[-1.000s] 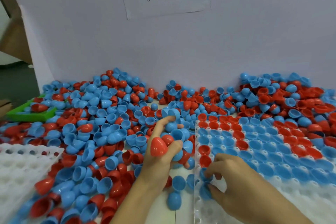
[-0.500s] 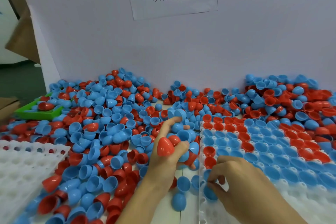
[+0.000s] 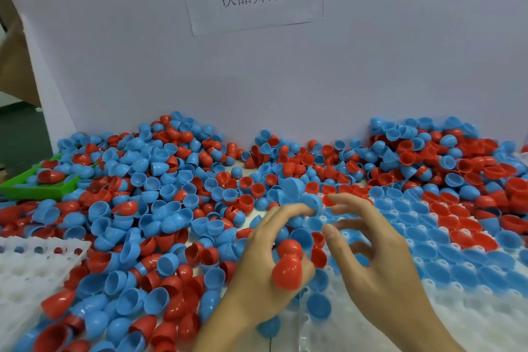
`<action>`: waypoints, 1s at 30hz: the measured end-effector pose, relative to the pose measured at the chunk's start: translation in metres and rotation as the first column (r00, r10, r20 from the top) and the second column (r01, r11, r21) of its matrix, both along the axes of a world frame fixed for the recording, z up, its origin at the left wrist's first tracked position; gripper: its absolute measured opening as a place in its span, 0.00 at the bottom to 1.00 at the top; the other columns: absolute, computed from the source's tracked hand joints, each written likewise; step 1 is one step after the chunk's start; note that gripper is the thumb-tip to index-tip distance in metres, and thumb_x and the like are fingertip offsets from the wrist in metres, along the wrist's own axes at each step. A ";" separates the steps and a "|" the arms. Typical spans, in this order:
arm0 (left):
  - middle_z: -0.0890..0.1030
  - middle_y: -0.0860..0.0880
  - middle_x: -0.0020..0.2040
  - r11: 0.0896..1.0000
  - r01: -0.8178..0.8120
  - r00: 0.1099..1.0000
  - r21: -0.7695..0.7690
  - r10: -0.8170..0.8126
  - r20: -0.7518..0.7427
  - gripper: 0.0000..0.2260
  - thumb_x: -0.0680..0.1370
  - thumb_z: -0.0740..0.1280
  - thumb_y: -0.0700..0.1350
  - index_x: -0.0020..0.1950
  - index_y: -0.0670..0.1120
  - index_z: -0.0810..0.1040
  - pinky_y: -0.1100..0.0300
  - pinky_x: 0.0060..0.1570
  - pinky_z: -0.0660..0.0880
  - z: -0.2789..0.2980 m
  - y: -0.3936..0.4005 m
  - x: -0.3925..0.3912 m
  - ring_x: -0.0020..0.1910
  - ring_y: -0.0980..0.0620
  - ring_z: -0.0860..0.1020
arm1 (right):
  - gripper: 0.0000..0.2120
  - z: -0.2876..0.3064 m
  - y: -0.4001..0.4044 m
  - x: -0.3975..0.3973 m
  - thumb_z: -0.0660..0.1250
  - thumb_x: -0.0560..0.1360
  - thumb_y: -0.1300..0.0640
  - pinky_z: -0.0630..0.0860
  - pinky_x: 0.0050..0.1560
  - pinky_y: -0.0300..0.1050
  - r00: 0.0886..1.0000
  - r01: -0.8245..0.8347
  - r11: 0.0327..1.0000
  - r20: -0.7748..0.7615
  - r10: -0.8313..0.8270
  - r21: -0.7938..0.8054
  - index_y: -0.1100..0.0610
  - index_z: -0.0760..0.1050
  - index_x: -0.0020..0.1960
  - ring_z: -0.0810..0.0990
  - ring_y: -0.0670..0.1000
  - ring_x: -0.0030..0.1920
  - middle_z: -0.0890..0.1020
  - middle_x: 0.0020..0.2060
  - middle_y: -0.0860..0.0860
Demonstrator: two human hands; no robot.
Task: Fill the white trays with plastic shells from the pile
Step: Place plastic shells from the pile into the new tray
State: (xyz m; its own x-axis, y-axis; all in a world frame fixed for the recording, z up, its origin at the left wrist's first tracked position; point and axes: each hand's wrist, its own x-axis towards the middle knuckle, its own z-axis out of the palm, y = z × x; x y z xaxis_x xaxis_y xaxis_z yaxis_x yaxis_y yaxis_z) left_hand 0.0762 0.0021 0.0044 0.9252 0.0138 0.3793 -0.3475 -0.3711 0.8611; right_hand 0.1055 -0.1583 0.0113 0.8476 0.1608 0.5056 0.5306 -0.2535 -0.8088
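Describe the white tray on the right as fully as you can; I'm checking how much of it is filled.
The white tray on the right is pale, translucent-looking moulded plastic with a grid of round pockets. Its far rows hold blue and red shells, open side up; the near rows show bare. Loose shells from the pile spill over its far edge. The right hand hovers above its left part, fingers relaxed.
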 end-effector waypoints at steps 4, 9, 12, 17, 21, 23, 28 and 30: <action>0.77 0.64 0.60 0.993 0.085 0.995 0.081 -0.089 0.037 0.27 0.68 0.69 0.37 0.62 0.61 0.76 0.72 0.61 0.68 0.002 -0.003 -0.002 0.64 0.60 0.75 | 0.13 0.000 0.003 -0.001 0.68 0.71 0.45 0.80 0.41 0.38 0.997 -0.023 0.991 -0.069 0.032 0.133 0.40 0.79 0.56 0.83 0.44 0.49 0.83 0.50 0.40; 0.77 0.63 0.63 0.981 0.152 0.988 0.121 -0.151 -0.013 0.33 0.68 0.67 0.38 0.68 0.65 0.73 0.69 0.62 0.70 0.001 -0.010 -0.004 0.64 0.62 0.75 | 0.07 0.000 -0.001 0.004 0.68 0.75 0.54 0.80 0.39 0.37 0.994 0.078 0.974 -0.094 -0.059 0.213 0.49 0.81 0.52 0.85 0.45 0.41 0.86 0.39 0.46; 0.80 0.60 0.59 0.991 0.133 0.991 0.017 -0.133 -0.011 0.32 0.69 0.67 0.36 0.64 0.67 0.74 0.69 0.46 0.74 0.002 -0.007 -0.004 0.41 0.67 0.78 | 0.08 -0.001 -0.008 0.010 0.66 0.79 0.63 0.79 0.38 0.36 0.981 0.161 0.946 -0.149 -0.123 0.282 0.50 0.76 0.51 0.86 0.45 0.39 0.86 0.38 0.47; 0.78 0.44 0.43 0.968 -0.010 1.000 -0.252 0.007 -0.014 0.24 0.69 0.67 0.39 0.57 0.65 0.79 0.65 0.39 0.78 0.009 0.001 -0.003 0.37 0.51 0.74 | 0.10 -0.002 -0.020 0.017 0.66 0.78 0.68 0.79 0.38 0.38 0.962 0.205 0.945 -0.228 -0.148 0.255 0.55 0.70 0.44 0.86 0.47 0.36 0.86 0.33 0.50; 0.78 0.33 0.49 0.927 -0.049 0.998 -0.372 0.026 -0.065 0.22 0.68 0.68 0.40 0.55 0.64 0.80 0.32 0.55 0.75 0.009 0.004 0.004 0.45 0.37 0.76 | 0.11 -0.001 -0.020 0.017 0.70 0.75 0.71 0.79 0.36 0.33 0.972 0.180 0.956 -0.190 -0.136 0.232 0.60 0.74 0.37 0.85 0.49 0.36 0.84 0.33 0.51; 0.77 0.34 0.47 0.913 -0.061 0.997 -0.403 0.032 -0.077 0.21 0.67 0.71 0.44 0.56 0.64 0.80 0.30 0.56 0.74 0.004 0.002 0.003 0.46 0.41 0.76 | 0.12 0.000 -0.017 0.015 0.70 0.73 0.72 0.78 0.36 0.33 0.980 0.120 0.973 -0.179 -0.085 0.199 0.59 0.77 0.37 0.85 0.50 0.38 0.85 0.34 0.52; 0.81 0.47 0.56 0.891 -0.052 0.995 -0.451 0.008 -0.099 0.23 0.65 0.71 0.52 0.61 0.60 0.79 0.38 0.55 0.80 -0.006 -0.007 0.000 0.57 0.38 0.80 | 0.15 -0.003 -0.002 0.004 0.69 0.73 0.73 0.81 0.42 0.37 0.983 0.008 0.987 -0.183 0.022 0.159 0.55 0.83 0.39 0.86 0.48 0.39 0.86 0.36 0.50; 0.82 0.48 0.54 0.881 -0.066 0.995 -0.468 0.020 -0.102 0.22 0.65 0.71 0.52 0.59 0.60 0.79 0.43 0.49 0.82 -0.006 -0.008 0.002 0.54 0.39 0.81 | 0.15 -0.002 -0.001 0.003 0.69 0.73 0.72 0.80 0.42 0.33 0.983 0.008 0.987 -0.183 0.022 0.160 0.53 0.84 0.40 0.86 0.45 0.40 0.87 0.37 0.47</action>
